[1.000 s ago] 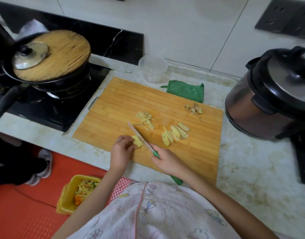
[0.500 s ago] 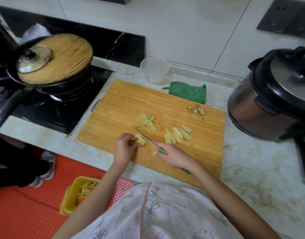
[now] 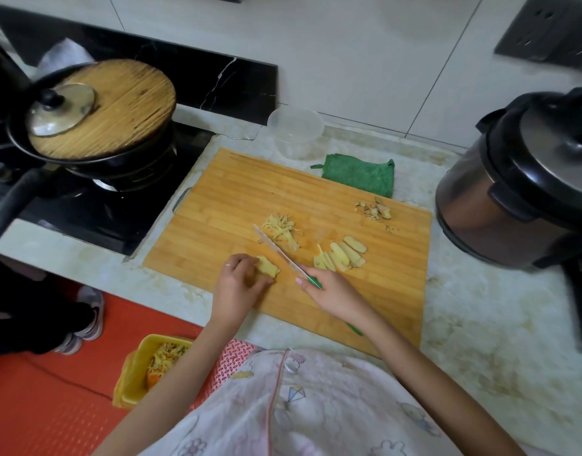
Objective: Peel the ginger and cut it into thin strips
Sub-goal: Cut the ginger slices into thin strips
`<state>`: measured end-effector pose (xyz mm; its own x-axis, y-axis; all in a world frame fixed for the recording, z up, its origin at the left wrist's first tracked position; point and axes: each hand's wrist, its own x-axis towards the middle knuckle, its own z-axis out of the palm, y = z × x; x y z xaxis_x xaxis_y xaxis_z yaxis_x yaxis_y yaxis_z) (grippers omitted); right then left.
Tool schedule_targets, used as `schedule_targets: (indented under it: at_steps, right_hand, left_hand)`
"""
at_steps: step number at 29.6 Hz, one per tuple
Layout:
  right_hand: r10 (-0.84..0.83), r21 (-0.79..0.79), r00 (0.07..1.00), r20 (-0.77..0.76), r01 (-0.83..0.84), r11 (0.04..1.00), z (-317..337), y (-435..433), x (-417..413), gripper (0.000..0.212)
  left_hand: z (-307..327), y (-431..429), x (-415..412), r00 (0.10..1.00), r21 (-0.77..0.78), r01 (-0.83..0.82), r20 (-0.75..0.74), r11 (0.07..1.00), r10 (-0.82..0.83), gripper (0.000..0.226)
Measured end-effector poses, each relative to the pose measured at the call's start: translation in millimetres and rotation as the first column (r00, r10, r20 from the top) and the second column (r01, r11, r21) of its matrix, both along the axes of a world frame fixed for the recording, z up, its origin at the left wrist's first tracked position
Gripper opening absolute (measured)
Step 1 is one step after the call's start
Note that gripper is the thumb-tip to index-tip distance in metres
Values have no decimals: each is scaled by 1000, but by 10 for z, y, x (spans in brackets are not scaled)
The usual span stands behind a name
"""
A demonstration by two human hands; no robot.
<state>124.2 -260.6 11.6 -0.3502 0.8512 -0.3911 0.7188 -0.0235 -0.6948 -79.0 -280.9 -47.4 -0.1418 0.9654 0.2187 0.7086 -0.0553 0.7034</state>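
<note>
On the wooden cutting board (image 3: 237, 192), my left hand (image 3: 238, 283) pins a small stack of peeled ginger slices (image 3: 268, 266) near the front edge. My right hand (image 3: 329, 292) grips the green handle of a knife (image 3: 283, 253); its blade angles up and left, just right of the held ginger. A heap of thin ginger strips (image 3: 281, 230) lies behind the blade. Several uncut ginger slices (image 3: 342, 255) are fanned out to the right. Ginger peelings (image 3: 373, 210) sit near the board's far right corner.
A black pan with a wooden lid (image 3: 102, 110) stands on the stove at left. A clear plastic cup (image 3: 296, 131) and a green cloth (image 3: 358, 174) lie behind the board. A pressure cooker (image 3: 520, 179) stands at right. A yellow bin (image 3: 145, 366) sits on the red floor.
The knife has shifted slightly right, off the held ginger, with more of the slices showing beside my left fingers. The camera view has drifted a little.
</note>
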Motion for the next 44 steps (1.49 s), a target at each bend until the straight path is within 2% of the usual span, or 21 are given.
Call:
schedule_targets:
  at_steps: [3, 5, 11, 17, 22, 27, 29, 32, 34, 38, 44]
  right_hand:
    - [-4, -29, 1000, -20, 3, 1000, -12, -4, -12, 55]
    - [13, -47, 1000, -21, -14, 999, -17, -15, -23, 53]
    - [41, -69, 999, -6, -41, 997, 45, -14, -43, 49]
    - [79, -54, 997, 16, -78, 995, -19, 34, -49, 59]
    - [131, 39, 983, 126, -137, 990, 64, 87, -31, 40]
    - [128, 69, 983, 132, -138, 988, 116, 89, -41, 40]
    - [108, 79, 986, 128, -119, 990, 74, 57, -30, 42]
    - [79, 83, 994, 79, -85, 993, -24, 28, 0, 41]
    - [90, 85, 991, 100, -99, 991, 14, 18, 6, 42]
    - [188, 143, 953, 240, -226, 964, 210, -1, 9, 53]
    - [245, 153, 918, 313, -303, 940, 246, -149, -44, 58]
  left_hand:
    - [34, -25, 92, 982, -100, -123, 132, 987, 136, 52]
    - [38, -8, 122, 970, -116, -152, 173, 982, 171, 48]
    - [18, 39, 145, 970, -112, -143, 180, 983, 162, 35]
    - [14, 35, 131, 970, -118, -130, 193, 985, 151, 34]
    - [21, 61, 118, 965, -155, -117, 216, 981, 149, 35]
    - [-39, 33, 58, 996, -73, -28, 86, 997, 34, 32]
    - [-72, 9, 28, 999, -11, 30, -32, 999, -30, 37]
    - [-82, -28, 10, 951, 118, 179, -274, 977, -142, 29]
    - [-106, -50, 10, 915, 114, 249, -354, 962, -195, 29]
    - [-168, -64, -28, 900, 71, 288, -360, 955, -245, 32]
    - [-231, -43, -76, 904, 65, 285, -351, 956, -245, 29]
